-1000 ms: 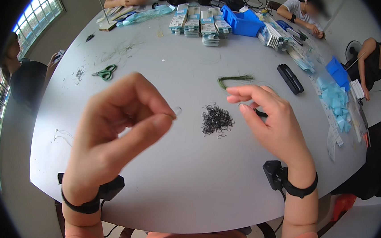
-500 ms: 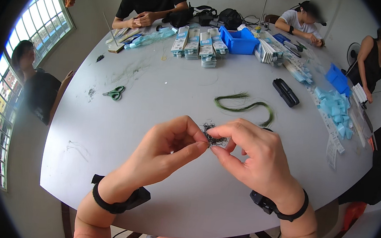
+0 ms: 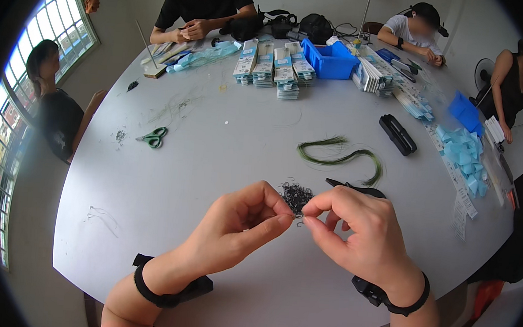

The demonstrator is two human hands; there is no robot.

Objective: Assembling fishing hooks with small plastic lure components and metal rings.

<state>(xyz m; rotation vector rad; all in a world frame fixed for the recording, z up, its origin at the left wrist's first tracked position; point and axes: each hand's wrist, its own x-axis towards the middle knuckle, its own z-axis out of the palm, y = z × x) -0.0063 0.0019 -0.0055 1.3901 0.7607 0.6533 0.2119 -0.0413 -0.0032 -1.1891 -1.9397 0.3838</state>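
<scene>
My left hand is pinched, thumb against forefinger, and a tiny dark fish hook shows at its fingertips. Almost touching it, my right hand is pinched too; whatever its fingertips hold is too small to make out. Just beyond the fingertips lies a pile of black fish hooks. A black tool with a pointed end lies behind my right hand, which partly hides it. Farther off, a bundle of green line curves in an S.
Green scissors lie to the left, and a black case to the right. Stacked cards and a blue bin stand at the back. Light-blue scraps lie at right. Several people sit or stand around the table.
Both hands have shifted slightly nearer to me in the picture, uncovering more of the hook pile and the black tool. The fingertips remain pinched close together.
</scene>
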